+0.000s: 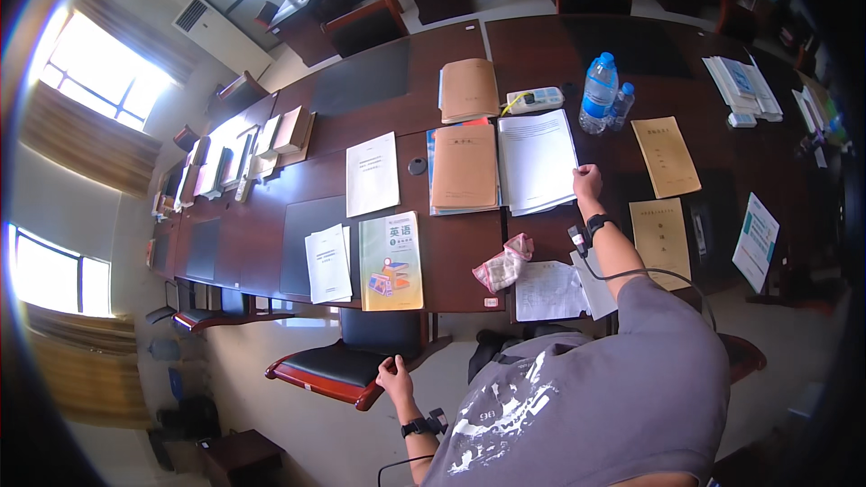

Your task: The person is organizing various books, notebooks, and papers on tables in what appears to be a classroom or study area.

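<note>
My right hand (588, 181) is at the right edge of a stack of white paper (540, 162), its fingers closed on that edge. The top sheet bears a few printed lines. Directly left of the stack lies a brown paper folder (464, 169) on top of other booklets, and a second brown folder pile (468, 91) is farther back. My left hand (396, 380) hangs below the table's front edge, beside a black-seated wooden chair (338, 368). Its fingers are loosely bent, with nothing visible in them.
On the dark wooden table (460, 270) lie a crumpled cloth (506, 262), a textbook (392, 262), printed papers (373, 174) and tan booklets (666, 157). Behind the paper stack are a power strip (534, 99), a large water bottle (599, 95) and a smaller bottle (622, 107). A cable (666, 274) crosses my right arm.
</note>
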`<state>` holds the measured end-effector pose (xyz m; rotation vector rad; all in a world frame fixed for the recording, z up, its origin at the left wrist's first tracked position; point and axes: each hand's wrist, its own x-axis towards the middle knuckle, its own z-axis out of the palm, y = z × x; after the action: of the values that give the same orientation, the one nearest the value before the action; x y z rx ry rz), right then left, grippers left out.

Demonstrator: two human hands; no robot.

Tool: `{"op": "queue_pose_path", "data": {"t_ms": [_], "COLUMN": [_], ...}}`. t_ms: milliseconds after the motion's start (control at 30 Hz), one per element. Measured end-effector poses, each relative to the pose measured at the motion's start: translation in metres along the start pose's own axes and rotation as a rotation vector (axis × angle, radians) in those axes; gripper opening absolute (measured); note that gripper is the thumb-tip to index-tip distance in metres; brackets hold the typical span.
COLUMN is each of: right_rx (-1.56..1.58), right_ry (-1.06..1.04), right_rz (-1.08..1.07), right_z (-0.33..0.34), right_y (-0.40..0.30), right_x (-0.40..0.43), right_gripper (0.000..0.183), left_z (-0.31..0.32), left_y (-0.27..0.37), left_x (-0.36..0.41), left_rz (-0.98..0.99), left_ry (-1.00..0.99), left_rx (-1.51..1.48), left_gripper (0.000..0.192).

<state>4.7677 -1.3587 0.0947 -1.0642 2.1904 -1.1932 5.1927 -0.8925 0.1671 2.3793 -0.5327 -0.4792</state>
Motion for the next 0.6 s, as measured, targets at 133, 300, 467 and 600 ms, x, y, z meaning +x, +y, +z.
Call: {"op": "queue_pose_path", "data": {"t_ms": [133,300,467,600], "right_rx": [-0.109,-0.331,-0.693,-0.731], "right_ry": [-0.085,-0.370,-0.444,-0.610], "right_rz": [-0.215,-0.104,-0.312,-0.756], "right_z": [-0.024,-0.035,-0.035,0.007], "right_y": [0.029,0.055,-0.010,-0.016], "right_x": [0.003,-0.018,-0.079,-0.095], "right_gripper": [0.007,0.062,0.100,0.098], "left_z": [0.012,0.025,0.012,-0.004], "left_y": [0.009,-0.014,-0.021,-0.007], "left_x": [-0.001,-0.001,0.006,0.006], "left_rz": [0.023,0.012,-0.006,-0.033], "left_ry": [-0.022,-0.129,-0.205,-0.118], "left_rx": [0.033,0.062,0.310,0.285], "left_gripper": [0.040,0.043,0.045,0.043]}}
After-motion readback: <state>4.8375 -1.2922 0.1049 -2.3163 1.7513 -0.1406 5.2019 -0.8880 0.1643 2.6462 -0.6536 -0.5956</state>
